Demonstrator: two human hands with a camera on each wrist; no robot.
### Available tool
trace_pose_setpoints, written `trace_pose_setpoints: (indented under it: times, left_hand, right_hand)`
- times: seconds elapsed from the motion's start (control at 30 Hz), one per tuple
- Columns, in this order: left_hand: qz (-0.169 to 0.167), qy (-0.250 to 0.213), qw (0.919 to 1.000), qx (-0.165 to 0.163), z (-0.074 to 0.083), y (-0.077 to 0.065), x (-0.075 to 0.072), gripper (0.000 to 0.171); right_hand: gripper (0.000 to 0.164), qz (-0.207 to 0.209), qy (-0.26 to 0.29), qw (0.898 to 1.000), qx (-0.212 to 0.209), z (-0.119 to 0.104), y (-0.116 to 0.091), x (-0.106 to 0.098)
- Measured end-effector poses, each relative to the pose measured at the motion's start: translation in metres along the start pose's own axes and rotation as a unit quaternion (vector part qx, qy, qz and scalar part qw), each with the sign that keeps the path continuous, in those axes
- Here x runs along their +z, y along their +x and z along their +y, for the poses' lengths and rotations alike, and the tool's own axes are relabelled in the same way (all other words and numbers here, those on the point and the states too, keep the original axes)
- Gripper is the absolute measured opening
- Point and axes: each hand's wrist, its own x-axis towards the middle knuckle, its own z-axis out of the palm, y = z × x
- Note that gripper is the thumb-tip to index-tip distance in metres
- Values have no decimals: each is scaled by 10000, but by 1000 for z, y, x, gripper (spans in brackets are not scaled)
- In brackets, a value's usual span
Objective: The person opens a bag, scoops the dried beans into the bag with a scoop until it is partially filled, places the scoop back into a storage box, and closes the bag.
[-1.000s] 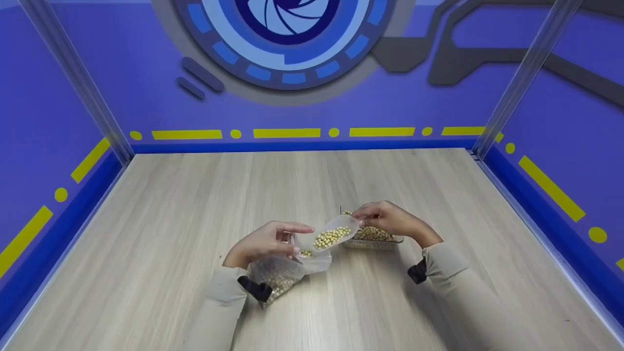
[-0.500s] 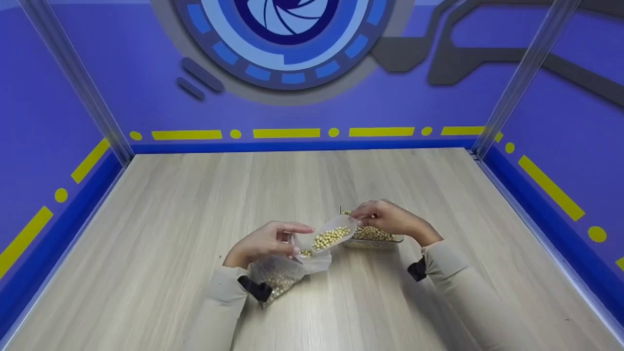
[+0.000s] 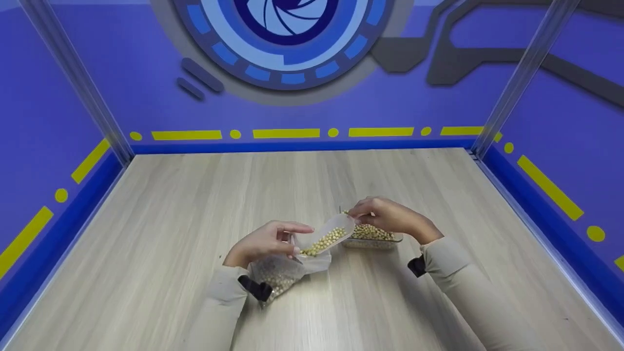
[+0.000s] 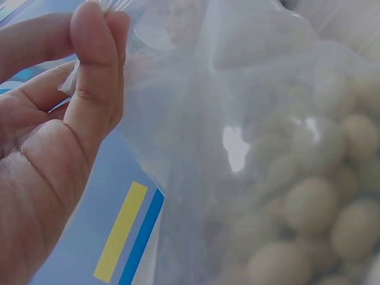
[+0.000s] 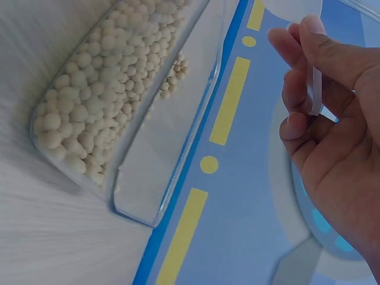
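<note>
"Blue walls [image 3: 122,97], wooden table [image 3: 195,204]. Next?"
"Clear box [image 3: 373,244] right, bag [image 3: 288,274] left; between, a scoop [image 3: 340,222], long axis slanting down-left to the bag's mouth."
"Hands?"
"Right hand [image 3: 382,214], raised above the box, pinches the scoop's upper end; left hand [image 3: 265,241], the bag's edge. Beans [image 3: 332,237] lie in the scoop."

No legible text, number, label or brand in any view. Wall [image 3: 312,116] beyond the table's [image 3: 195,190] far edge bears printed graphics: a round shutter-like emblem [image 3: 286,56], with yellow bars [image 3: 286,132] and dots [image 3: 333,132] beneath.
</note>
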Motion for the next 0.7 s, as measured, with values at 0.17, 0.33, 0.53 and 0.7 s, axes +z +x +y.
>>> trace_pose_setpoints:
  times: [0.17, 0.33, 0.53, 0.7]
  left_hand:
    - [26, 44, 10000, -5, 1, 0, 0, 50]
    - [-7, -112, 9999, 32, 0, -1, 0, 50]
    - [-25, -193, 9998, -1, 0, -2, -1, 50]
    - [7, -173, 9998, 23, 0, -3, -1, 49]
  right_hand:
    - [26, -16, -266, 9995, -143, -5, 1, -3]
    - [24, 54, -507, 9982, -309, -9, 2, -5]
    - [22, 187, -604, 9969, -477, -11, 3, -9]
    - [21, 168, -669, 9965, -470, -11, 2, -11]
